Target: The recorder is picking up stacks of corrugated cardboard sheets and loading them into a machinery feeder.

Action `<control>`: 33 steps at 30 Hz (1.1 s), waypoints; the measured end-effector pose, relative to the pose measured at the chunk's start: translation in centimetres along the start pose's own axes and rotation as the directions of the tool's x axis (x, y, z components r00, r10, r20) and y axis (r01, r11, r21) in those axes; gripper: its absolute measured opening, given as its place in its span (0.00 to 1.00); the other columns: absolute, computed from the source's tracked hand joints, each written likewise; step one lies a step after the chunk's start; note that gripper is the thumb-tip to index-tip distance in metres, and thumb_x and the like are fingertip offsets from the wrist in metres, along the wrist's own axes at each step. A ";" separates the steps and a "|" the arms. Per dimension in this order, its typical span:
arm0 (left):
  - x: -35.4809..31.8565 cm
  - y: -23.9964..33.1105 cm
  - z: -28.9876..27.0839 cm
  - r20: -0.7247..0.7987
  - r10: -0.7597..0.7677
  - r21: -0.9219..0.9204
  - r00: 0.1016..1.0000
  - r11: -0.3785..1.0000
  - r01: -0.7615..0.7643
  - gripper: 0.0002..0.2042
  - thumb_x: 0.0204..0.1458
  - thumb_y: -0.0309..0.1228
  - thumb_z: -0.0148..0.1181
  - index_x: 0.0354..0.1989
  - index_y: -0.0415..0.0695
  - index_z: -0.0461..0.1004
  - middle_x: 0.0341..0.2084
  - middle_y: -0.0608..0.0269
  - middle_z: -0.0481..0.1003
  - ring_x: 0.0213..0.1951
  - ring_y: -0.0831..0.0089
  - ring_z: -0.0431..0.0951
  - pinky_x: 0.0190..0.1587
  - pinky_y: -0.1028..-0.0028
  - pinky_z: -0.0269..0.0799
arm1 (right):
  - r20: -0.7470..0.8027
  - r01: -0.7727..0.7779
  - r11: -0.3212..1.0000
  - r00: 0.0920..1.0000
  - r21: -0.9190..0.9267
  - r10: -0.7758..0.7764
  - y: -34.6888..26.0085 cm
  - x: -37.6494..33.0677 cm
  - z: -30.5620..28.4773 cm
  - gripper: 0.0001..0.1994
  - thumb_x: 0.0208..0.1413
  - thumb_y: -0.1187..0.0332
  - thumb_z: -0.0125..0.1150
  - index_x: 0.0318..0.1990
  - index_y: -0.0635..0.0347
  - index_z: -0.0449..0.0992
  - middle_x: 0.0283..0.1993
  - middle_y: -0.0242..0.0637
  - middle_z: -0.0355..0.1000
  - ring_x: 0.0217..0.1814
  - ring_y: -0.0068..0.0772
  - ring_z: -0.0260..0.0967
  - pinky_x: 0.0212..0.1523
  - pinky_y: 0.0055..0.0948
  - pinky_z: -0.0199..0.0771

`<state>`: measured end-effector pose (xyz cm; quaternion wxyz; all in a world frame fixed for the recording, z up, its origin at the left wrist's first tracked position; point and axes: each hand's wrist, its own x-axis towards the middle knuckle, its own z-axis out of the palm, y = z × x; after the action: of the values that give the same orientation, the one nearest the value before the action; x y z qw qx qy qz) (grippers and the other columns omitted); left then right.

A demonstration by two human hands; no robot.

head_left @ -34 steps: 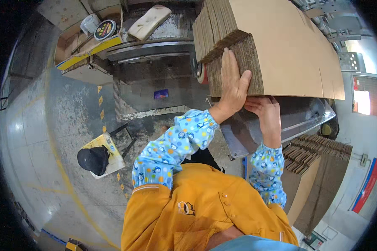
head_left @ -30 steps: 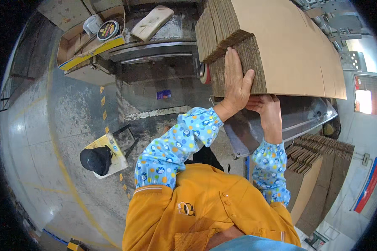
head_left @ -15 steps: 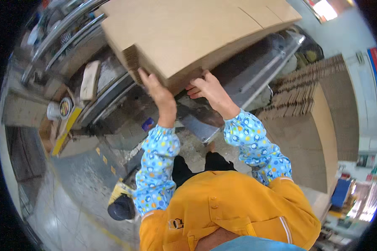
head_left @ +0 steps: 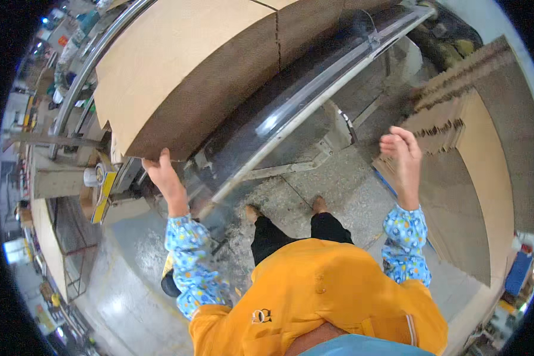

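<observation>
A tall stack of brown cardboard sheets (head_left: pixel 178 89) fills the upper left, notched at its left edge. At its near lower corner is my left hand (head_left: pixel 166 181). The thumb lies against the front side of the stack and the fingers bend round the corner, closed on it. Away to the right, my right hand (head_left: pixel 404 163) is raised in the air. Its fingers are loosely bent and somewhat apart, with nothing visible in them. The nearest thing to it is a standing row of cardboard sheets (head_left: pixel 457 202).
A long metal-edged frame (head_left: pixel 314 110) slants in front of the stack, with a brace (head_left: pixel 296 166) below. Curved metal rails (head_left: pixel 95 59) run along the left. A white tub (head_left: pixel 91 177) stands beside a yellow-edged box (head_left: pixel 104 196). My feet are on the speckled floor (head_left: pixel 279 199).
My hands have parted: the left has gone left and down to the stack's corner, the right has left the stack and swung right. The view has shifted, with more of the frame showing.
</observation>
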<state>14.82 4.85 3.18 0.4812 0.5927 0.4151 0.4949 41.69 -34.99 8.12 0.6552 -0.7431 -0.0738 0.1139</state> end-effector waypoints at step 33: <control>3.3 -5.4 -4.9 -0.611 0.064 0.203 0.789 0.976 0.078 0.13 0.53 0.22 0.51 0.46 0.29 0.70 0.44 0.50 0.75 0.47 0.63 0.75 0.48 0.66 0.72 | -0.476 0.008 0.965 0.871 0.264 0.123 0.4 63.4 6.5 0.34 0.60 0.49 0.38 0.62 0.74 0.59 0.67 0.62 0.53 0.66 0.56 0.56 0.62 0.49 0.59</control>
<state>10.43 9.83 -1.31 0.2545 0.4471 0.6023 0.6104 101.01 -12.42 2.37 0.7395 -0.6583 0.1319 -0.0492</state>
